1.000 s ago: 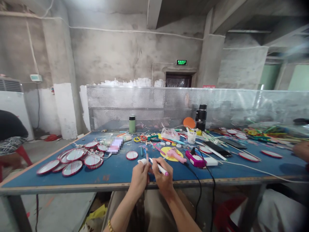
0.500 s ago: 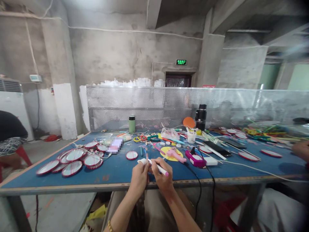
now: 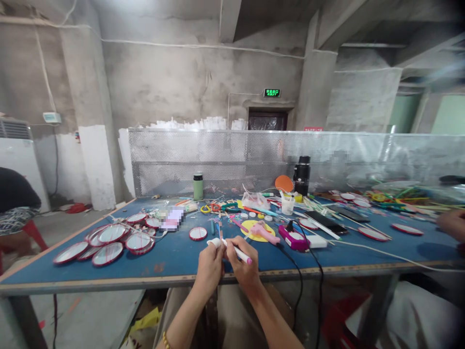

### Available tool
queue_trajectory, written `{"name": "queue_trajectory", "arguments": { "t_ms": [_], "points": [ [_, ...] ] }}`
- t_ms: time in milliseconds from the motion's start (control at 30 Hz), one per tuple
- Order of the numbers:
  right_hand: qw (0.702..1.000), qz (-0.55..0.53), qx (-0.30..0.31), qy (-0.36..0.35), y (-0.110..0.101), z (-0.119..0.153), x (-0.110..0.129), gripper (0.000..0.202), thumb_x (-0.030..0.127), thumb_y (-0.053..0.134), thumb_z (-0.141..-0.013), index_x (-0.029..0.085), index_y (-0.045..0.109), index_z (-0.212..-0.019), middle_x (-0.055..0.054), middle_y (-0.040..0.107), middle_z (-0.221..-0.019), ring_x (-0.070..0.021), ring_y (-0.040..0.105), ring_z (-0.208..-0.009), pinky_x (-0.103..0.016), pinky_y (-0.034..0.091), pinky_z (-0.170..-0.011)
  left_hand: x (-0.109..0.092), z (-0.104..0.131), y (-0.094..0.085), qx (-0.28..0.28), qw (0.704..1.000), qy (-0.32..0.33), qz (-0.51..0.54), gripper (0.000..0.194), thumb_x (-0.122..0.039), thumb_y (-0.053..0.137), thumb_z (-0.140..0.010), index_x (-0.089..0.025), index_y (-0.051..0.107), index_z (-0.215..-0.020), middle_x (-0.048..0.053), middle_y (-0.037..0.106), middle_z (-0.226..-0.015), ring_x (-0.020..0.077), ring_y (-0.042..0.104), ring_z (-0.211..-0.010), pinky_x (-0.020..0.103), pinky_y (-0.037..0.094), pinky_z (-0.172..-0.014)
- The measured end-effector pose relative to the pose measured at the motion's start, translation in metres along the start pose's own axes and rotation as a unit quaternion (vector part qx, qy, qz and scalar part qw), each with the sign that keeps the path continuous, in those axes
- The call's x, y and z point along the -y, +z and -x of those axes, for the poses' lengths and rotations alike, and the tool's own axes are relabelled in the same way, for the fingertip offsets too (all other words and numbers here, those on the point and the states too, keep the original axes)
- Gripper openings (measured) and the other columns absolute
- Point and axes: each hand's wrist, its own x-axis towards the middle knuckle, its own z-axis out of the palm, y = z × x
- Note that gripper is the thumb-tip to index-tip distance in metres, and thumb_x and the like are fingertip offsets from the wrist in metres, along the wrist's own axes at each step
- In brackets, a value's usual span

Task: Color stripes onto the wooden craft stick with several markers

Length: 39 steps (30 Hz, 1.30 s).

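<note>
My left hand [image 3: 209,264] is closed around a narrow brownish strip [image 3: 220,230] that points away from me; its lower end is hidden by my fingers. White wrapping [image 3: 214,242] covers one of that hand's fingers. Between the fingers of my right hand [image 3: 245,264] is a white marker pen [image 3: 242,254] with a pink end, its other end close to my left fingertips. A round red-rimmed mirror [image 3: 198,233] lies just beyond my left hand. Past my right hand, a pink glue gun [image 3: 264,232] rests on a yellow disc [image 3: 250,227].
Several red-rimmed mirrors [image 3: 111,233] are piled at the left. A purple power strip [image 3: 293,239] with black cables sits right of the glue gun, near a black phone [image 3: 326,223]. A green bottle [image 3: 198,187] and black flask [image 3: 302,177] stand behind. Another person's hand [image 3: 450,224] is at far right.
My right hand and the marker pen have shifted very slightly left. Both hands keep the same grip, and the things on the table stay put.
</note>
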Motion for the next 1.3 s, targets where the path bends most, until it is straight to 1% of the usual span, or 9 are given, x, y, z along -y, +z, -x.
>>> {"name": "queue_trajectory", "arguments": {
  "t_ms": [133,300,367,633,800,900,1100,1300],
  "points": [
    [1.000,-0.001,0.003,-0.002,-0.0001,0.0001,0.0001,0.024,0.028,0.053,-0.098,0.016,0.061,-0.080,0.003,0.061,-0.069,-0.0092,0.057,-0.060,-0.023,0.048,-0.059,0.0002,-0.0005,0.0006,0.001,1.000,-0.004,0.001,0.040,-0.054,0.049,-0.087,-0.023,0.048,-0.062,-0.004,0.047,-0.046,0.0149,0.049,-0.046,0.023,0.032,-0.046],
    [1.000,0.003,-0.025,0.008,-0.0019,0.0017,-0.0008,0.025,0.029,0.052,-0.100,0.016,0.062,-0.081,0.003,0.060,-0.069,-0.0088,0.057,-0.060,-0.023,0.048,-0.059,-0.0030,0.0010,0.0007,0.015,1.000,-0.015,0.008,0.042,-0.059,0.046,-0.088,-0.023,0.050,-0.066,-0.005,0.046,-0.043,0.0135,0.045,-0.039,0.023,0.031,-0.043],
    [1.000,0.005,-0.024,0.007,-0.0019,0.0022,-0.0016,0.026,0.030,0.052,-0.100,0.016,0.062,-0.080,0.004,0.060,-0.068,-0.0086,0.056,-0.058,-0.023,0.048,-0.058,-0.0036,0.0013,0.0003,0.017,1.000,-0.016,0.009,0.042,-0.059,0.047,-0.088,-0.023,0.050,-0.066,-0.006,0.046,-0.043,0.0129,0.044,-0.038,0.023,0.030,-0.043],
    [1.000,0.004,0.003,-0.011,-0.0005,0.0007,-0.0027,0.025,0.030,0.052,-0.100,0.015,0.061,-0.081,0.003,0.060,-0.071,-0.0093,0.058,-0.062,-0.024,0.049,-0.060,-0.0017,-0.0003,0.0002,0.012,1.000,-0.014,0.007,0.040,-0.057,0.048,-0.086,-0.023,0.046,-0.064,-0.006,0.046,-0.044,0.0126,0.046,-0.040,0.023,0.031,-0.043],
    [1.000,0.012,-0.011,-0.005,-0.0013,0.0017,-0.0021,0.027,0.030,0.052,-0.100,0.015,0.061,-0.079,0.003,0.059,-0.069,-0.0089,0.056,-0.060,-0.023,0.048,-0.058,-0.0062,0.0009,0.0013,0.021,1.000,-0.018,0.012,0.040,-0.059,0.044,-0.087,-0.024,0.045,-0.068,-0.006,0.044,-0.043,0.0127,0.044,-0.036,0.023,0.033,-0.039],
    [1.000,0.013,-0.019,0.001,-0.0011,0.0026,-0.0023,0.027,0.030,0.052,-0.100,0.015,0.061,-0.079,0.003,0.059,-0.069,-0.0086,0.056,-0.059,-0.023,0.047,-0.058,-0.0066,0.0013,0.0008,0.022,1.000,-0.017,0.013,0.040,-0.059,0.045,-0.087,-0.024,0.044,-0.068,-0.007,0.044,-0.042,0.0126,0.044,-0.035,0.023,0.032,-0.040],
    [1.000,0.008,-0.001,-0.018,0.0004,0.0022,-0.0022,0.024,0.029,0.052,-0.099,0.016,0.062,-0.082,0.003,0.060,-0.071,-0.0097,0.058,-0.063,-0.024,0.050,-0.061,-0.0014,-0.0005,-0.0008,0.016,1.000,-0.006,-0.005,0.036,-0.052,0.045,-0.087,-0.024,0.043,-0.065,-0.006,0.045,-0.044,0.0126,0.044,-0.038,0.023,0.031,-0.043],
    [1.000,0.010,-0.001,-0.019,0.0005,0.0011,-0.0014,0.025,0.030,0.052,-0.099,0.015,0.061,-0.081,0.003,0.060,-0.070,-0.0094,0.058,-0.062,-0.024,0.049,-0.060,-0.0041,0.0001,-0.0006,0.019,1.000,-0.007,-0.004,0.036,-0.053,0.044,-0.087,-0.025,0.042,-0.063,-0.006,0.044,-0.043,0.0132,0.044,-0.038,0.024,0.031,-0.042]
  ]
}}
